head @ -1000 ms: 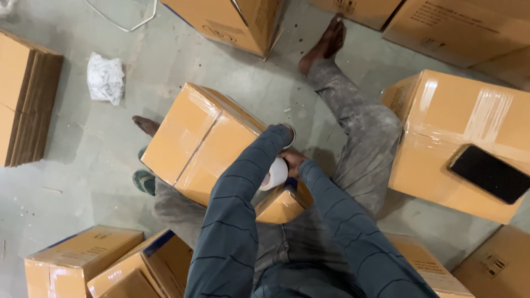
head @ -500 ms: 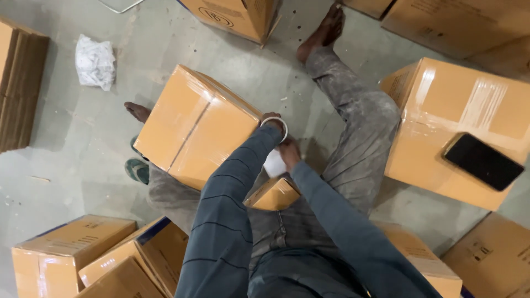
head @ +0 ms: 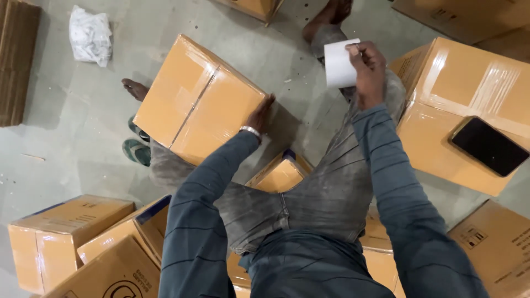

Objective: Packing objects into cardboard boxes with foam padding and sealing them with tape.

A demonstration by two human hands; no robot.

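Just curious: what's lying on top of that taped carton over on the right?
A dark, flat phone lies screen-up on the taped carton, near its edge. Nothing else rests on the visible top; the carton's contents are hidden.

The cardboard box [head: 196, 99] is showing a glossy taped skin. The white label [head: 338, 63] is looking like smooth matt paper. The phone [head: 489, 146] is gleaming like dark glass, and the concrete floor [head: 61, 160] is lying rough and dusty.
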